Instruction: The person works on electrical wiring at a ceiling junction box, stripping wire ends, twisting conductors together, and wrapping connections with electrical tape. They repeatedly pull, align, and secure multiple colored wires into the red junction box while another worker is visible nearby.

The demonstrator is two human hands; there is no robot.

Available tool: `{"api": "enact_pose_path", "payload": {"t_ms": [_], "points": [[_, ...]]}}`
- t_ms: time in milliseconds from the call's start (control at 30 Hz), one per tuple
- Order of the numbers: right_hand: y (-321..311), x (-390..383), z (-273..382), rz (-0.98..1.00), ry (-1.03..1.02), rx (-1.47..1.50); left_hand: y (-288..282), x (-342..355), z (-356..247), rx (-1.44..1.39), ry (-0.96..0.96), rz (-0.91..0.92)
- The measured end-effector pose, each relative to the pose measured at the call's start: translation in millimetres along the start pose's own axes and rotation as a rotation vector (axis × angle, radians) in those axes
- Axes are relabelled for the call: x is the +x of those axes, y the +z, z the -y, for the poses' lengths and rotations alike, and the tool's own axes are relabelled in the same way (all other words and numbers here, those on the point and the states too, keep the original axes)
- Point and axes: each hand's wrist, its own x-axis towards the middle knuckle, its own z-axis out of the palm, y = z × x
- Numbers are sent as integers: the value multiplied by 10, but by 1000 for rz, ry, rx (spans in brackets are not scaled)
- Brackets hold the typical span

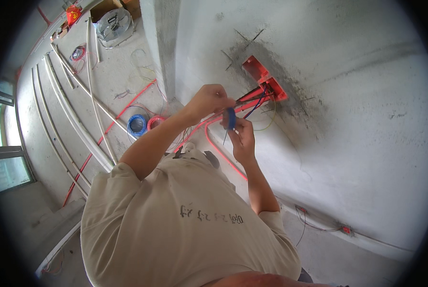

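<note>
A roll of blue electrical tape (231,118) sits between my two hands, in front of the wall. My right hand (243,139) is closed on the roll's lower side, its fingers bent around the edge. Above it, my left hand (211,101) is pinched shut where dark electrical wires (248,96) reach its fingertips; the exact grip is partly hidden. These wires come out of a red junction box (277,90) set in the wall. A blue wire (255,108) runs down from the box toward my right hand, and a thin yellow-green wire (274,113) loops below.
Red conduit (219,152) bends down the wall beside my hands. On the floor at left lie a blue wire coil (137,125), a red coil (155,122) and several long pale pipes (65,112). A fan (114,25) stands farther back. Another red box (346,230) sits low at right.
</note>
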Motion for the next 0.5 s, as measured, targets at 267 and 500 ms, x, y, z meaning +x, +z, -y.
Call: {"api": "enact_pose_path", "payload": {"t_ms": [267,500], "points": [[64,1235,634,141,64,-974,228,-168,78,685,368,-355],[302,1240,946,114,164,-511,2,-239,352,372,463,-355]]}}
